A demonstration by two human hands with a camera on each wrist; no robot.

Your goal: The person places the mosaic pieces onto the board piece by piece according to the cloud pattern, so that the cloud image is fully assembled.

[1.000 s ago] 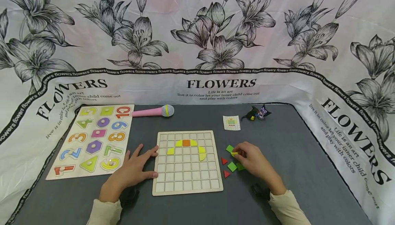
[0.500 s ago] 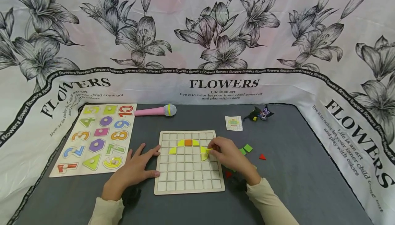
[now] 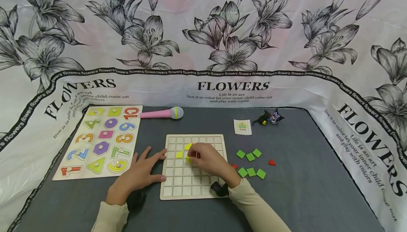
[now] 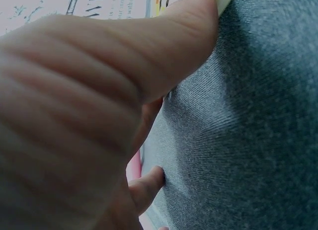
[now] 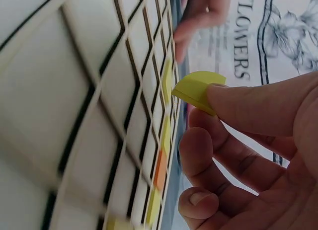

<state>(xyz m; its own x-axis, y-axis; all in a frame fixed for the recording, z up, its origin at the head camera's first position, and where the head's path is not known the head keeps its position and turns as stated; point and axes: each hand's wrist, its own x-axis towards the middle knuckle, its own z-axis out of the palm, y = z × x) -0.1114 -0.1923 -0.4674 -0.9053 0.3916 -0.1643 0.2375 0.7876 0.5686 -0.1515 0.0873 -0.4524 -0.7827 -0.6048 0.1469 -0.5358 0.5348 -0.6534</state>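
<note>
Yellow piece [image 5: 195,87], with one curved edge, is pinched between the thumb and a finger of the right hand [image 3: 205,156], over the grid board [image 3: 178,191]; whether it touches the board cannot be told. The remaining fingers of that hand curl loosely beneath the piece. The left hand [image 3: 136,172] is spread wide, its thumb and a fingertip against the board's left edge.

Between the hands, one yellow tile [image 3: 179,154] sits in the grid. Just beyond the right fingertips, an orange tile [image 5: 160,169] lies in a row between two further yellow tiles, as seen from the right wrist.

To the right of the right hand, six green tiles [image 3: 251,157] lie on the table [image 3: 305,161], with one red tile [image 3: 271,162] farther right; a second, partly hidden, is near the right wrist. Beyond the right hand are a pattern card [image 3: 242,127] and a dark toy [image 3: 268,117]. Left of the left hand lies the number board [image 3: 113,142]; a pink microphone [image 3: 157,114] lies beyond the left fingers.
</note>
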